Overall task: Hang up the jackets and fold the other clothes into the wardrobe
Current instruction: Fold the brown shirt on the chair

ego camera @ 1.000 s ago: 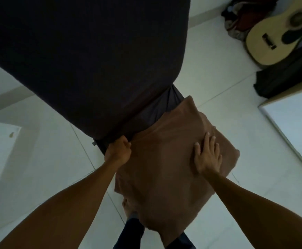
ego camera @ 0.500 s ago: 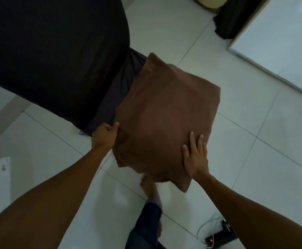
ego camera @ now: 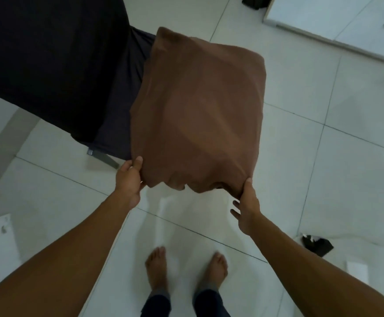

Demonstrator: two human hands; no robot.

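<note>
Bare feet stood on the white tiled floor at the bottom of the view, dark trouser cuffs above them. Both forearms reached forward from the lower corners.

The left hand gripped the near left corner of the folded brown garment, thumb on top and fingers curled under the cloth. The right hand pinched the near right corner between thumb and index finger; its other fingers hung loose and spread below the cloth, touching nothing.

The brown garment was held up off the floor, flat and roughly square, its near edge sagging between the two hands. Its far left edge overlapped a dark cloth hanging over the edge of a black surface; could not tell whether they touched. A grey metal leg showed under that surface.

A small black object lay on the floor to the right, well apart from the hands. A white panel with a handle stood at the far right.
</note>
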